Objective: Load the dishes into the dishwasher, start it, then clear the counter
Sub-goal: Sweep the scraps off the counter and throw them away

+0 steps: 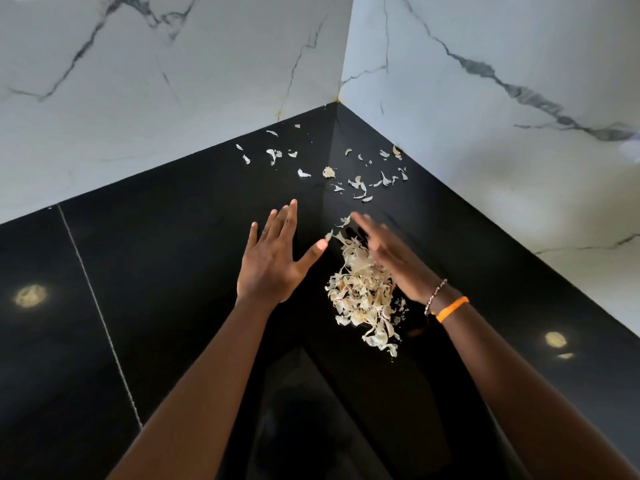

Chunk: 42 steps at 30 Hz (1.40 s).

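Note:
A pile of pale, papery peel scraps [362, 296] lies on the glossy black counter [166, 271] in the corner. My left hand [273, 261] hovers flat just left of the pile, fingers spread and palm down, holding nothing. My right hand [388, 254] is blurred, fingers extended, its edge against the right side of the pile. Loose scattered peel bits [360, 183] lie farther back toward the corner, apart from both hands.
White marble-patterned walls [485, 133] meet behind the counter and close it in at the back and right. A thin seam [100, 317] runs across the counter on the left. Ceiling lights reflect in the black surface.

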Available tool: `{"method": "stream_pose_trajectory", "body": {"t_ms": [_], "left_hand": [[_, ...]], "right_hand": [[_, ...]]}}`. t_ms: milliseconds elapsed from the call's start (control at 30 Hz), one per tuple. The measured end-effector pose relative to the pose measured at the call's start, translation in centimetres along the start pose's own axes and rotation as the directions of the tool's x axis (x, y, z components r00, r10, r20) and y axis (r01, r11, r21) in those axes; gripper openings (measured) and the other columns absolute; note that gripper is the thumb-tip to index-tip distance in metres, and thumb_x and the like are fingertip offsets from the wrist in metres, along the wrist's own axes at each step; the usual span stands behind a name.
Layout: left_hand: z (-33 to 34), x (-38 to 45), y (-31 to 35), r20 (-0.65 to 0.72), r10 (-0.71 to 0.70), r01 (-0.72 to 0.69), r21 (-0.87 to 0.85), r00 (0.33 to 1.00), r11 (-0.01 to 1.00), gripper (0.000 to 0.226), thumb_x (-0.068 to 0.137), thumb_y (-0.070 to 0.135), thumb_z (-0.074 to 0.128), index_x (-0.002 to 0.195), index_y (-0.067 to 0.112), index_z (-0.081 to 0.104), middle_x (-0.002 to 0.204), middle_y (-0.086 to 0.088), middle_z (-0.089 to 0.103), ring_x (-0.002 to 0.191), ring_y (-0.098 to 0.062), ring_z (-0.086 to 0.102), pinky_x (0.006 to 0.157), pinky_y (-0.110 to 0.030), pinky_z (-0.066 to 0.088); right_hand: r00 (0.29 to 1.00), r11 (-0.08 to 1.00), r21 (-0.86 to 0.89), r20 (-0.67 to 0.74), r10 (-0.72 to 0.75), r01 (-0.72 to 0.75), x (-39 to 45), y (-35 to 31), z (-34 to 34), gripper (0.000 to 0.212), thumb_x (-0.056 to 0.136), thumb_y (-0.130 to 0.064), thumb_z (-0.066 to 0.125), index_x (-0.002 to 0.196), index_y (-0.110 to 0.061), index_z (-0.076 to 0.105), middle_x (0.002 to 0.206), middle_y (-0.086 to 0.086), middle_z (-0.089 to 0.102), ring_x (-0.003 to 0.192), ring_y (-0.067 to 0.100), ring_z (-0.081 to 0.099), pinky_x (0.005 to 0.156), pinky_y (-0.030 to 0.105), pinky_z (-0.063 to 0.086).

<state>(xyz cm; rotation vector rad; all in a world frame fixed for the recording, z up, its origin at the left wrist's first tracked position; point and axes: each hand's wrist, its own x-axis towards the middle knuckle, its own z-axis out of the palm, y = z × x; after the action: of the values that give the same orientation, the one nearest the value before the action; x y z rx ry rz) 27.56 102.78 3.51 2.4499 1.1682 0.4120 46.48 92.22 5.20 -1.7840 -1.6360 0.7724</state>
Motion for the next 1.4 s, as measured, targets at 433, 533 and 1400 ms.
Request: {"method": "stream_pose_trajectory", "body": {"t_ms": [433, 533, 1400], "left_hand": [[0.0, 0.1, -0.1, -0.001, 0.003, -0.003, -0.006, 1.000, 1.000, 0.099, 0.073, 0.083, -0.001, 0.150, 0.021, -0.005, 0.158, 0.000, 0.014, 0.146, -0.012, 0.004, 0.119, -0.036, 0.001], [-0.1, 0.0, 0.0, 0.003, -0.003, 0.003, -0.009, 1.000, 1.000, 0.099, 0.073, 0.082, -0.001, 0.151, 0.021, -0.004, 0.158, 0.001, 0.013, 0.146, -0.012, 0.003, 0.119, -0.036, 0.000], [-0.2, 0.1, 0.0, -0.006, 0.000, 0.000, -0.074, 1.000, 0.997, 0.103, 0.071, 0.083, 0.000, 0.149, 0.016, -0.014, 0.158, -0.003, 0.012, 0.146, -0.012, 0.005, 0.119, -0.034, 0.000]], "right_hand": [[0.991, 0.936, -0.330, -0.092, 0.097, -0.122, 11.1, 5.0, -4.5, 0.051, 0.099, -0.035, 0.023, 0.145, -0.013, 0.025, 0.156, 0.004, 0.018, 0.145, 0.019, 0.013, 0.115, 0.031, 0.011], [1.000, 0.966, -0.258, 0.011, -0.012, 0.014, 7.0, 2.6, -1.7, 0.065, 0.094, -0.056, 0.015, 0.146, -0.017, 0.025, 0.155, -0.002, 0.018, 0.145, 0.011, 0.009, 0.113, 0.019, 0.003], [0.971, 0.980, -0.090, 0.176, -0.162, 0.180, 7.1, -0.9, 0.6, 0.082, 0.079, -0.079, 0.010, 0.141, -0.030, 0.033, 0.145, -0.022, 0.029, 0.138, -0.008, 0.017, 0.111, 0.006, 0.006]]}}
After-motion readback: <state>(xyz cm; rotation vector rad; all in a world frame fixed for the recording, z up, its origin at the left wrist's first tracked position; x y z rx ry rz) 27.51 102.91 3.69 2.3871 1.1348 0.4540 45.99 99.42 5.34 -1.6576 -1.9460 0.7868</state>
